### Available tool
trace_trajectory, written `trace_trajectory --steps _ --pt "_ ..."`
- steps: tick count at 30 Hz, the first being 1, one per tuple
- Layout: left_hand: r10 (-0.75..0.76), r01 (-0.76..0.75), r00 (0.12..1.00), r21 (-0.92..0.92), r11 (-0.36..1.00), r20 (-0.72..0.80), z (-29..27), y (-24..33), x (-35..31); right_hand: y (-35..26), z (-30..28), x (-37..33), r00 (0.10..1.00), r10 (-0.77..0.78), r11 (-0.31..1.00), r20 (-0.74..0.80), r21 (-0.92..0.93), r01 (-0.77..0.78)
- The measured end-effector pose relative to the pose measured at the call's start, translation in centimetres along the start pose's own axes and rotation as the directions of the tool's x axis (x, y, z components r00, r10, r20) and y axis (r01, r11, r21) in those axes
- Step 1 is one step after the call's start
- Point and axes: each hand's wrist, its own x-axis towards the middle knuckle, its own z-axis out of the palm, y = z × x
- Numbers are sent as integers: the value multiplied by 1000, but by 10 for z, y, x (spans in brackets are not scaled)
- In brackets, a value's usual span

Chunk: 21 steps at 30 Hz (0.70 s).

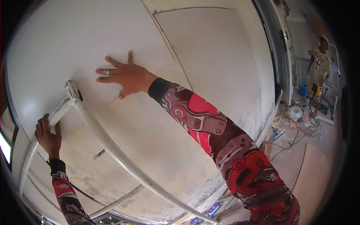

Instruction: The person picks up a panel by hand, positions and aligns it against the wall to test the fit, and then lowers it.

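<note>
My right hand (129, 78) lies with fingers spread against a large smooth white panel (82, 33) on the wall, near its lower edge. Pale smudges mark some of the fingers. My left hand (48, 137) is wrapped round a bar of a white-painted metal tube frame (116, 152), whose paint is chipped near the top joint. This frame stands between me and the wall, with one long tube curving down to the lower right. Below the panel shows bare, stained plaster wall (161, 131). Both forearms wear red, black and grey patterned sleeves.
Another fitted panel (210, 45) covers the wall to the right, beside a dark door frame (272, 48). Beyond it a person (320, 65) stands near a blue bucket (303, 89). Cables (290, 144) and debris litter the floor; a flat board (313, 172) lies at the right.
</note>
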Motion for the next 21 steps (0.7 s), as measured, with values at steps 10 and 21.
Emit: trace_trajectory --steps 10,21 --pt "-7 6 999 -34 999 -44 -8 5 0 -10 -15 3 990 52 999 129 -15 -50" --pt "5 -10 997 -60 998 -79 -20 11 1 -9 -6 8 993 52 999 109 -4 -52"
